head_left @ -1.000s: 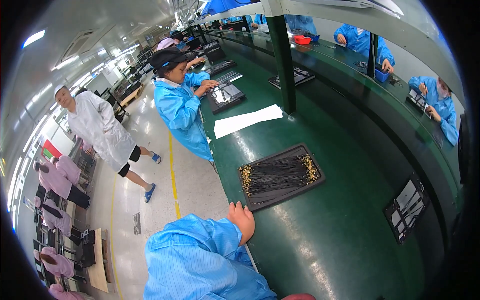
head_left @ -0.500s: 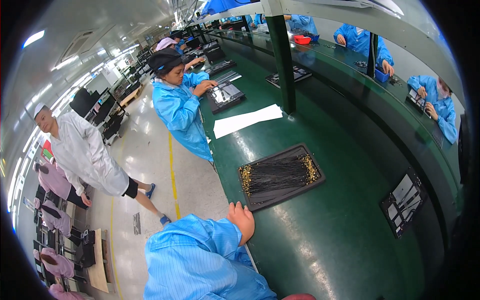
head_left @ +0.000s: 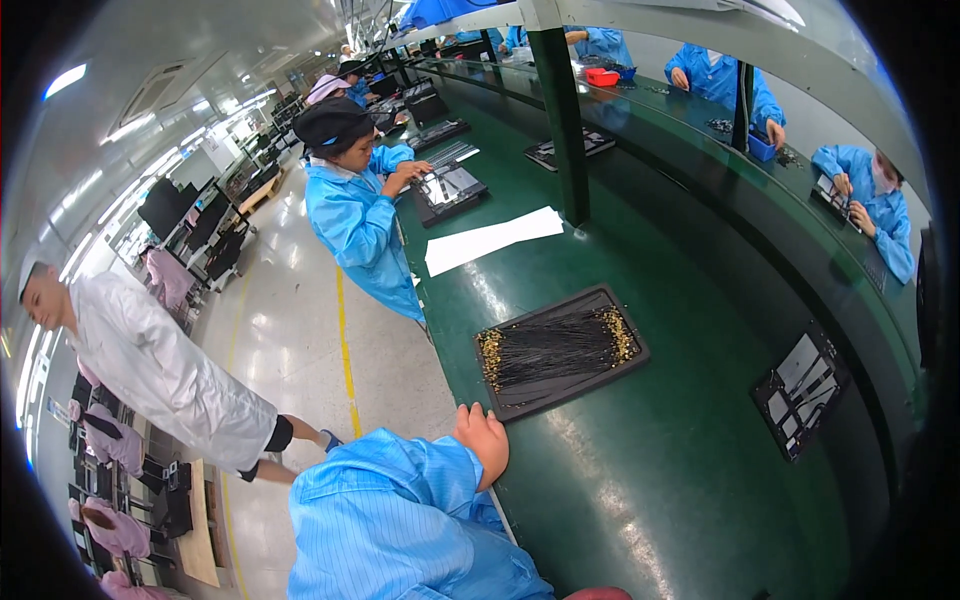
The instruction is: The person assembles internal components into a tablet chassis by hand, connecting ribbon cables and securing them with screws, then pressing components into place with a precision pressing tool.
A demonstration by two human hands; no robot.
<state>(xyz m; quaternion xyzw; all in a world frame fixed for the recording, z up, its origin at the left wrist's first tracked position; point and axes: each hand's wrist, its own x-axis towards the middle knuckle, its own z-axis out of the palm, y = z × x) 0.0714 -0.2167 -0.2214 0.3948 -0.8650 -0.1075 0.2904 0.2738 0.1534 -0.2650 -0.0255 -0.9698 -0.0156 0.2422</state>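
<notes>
My left hand (head_left: 482, 445) rests at the near-left edge of the green worktable (head_left: 560, 450), fingers laid out and holding nothing. Its fingertips lie beside the near-left corner of a dark tray (head_left: 560, 395), and whether they touch it is hard to tell. Many thin black cables with gold-coloured ends (head_left: 555, 350) fill that tray in a layer. A blue striped sleeve covers my left arm. I cannot make out my right hand; only a small reddish patch shows at the lower edge.
White sheets (head_left: 495, 240) lie beyond the tray. A co-worker in blue (head_left: 350, 220) handles a dark flat device (head_left: 450, 190). Another device (head_left: 800, 395) is on the dark strip at right. A green post (head_left: 560, 130) rises behind. Someone in a white coat (head_left: 170, 360) is in the aisle.
The white-coated person has come nearer and further left. The device at right has shifted slightly away and left. The co-worker's head has dipped. My left hand and the tray stay put.
</notes>
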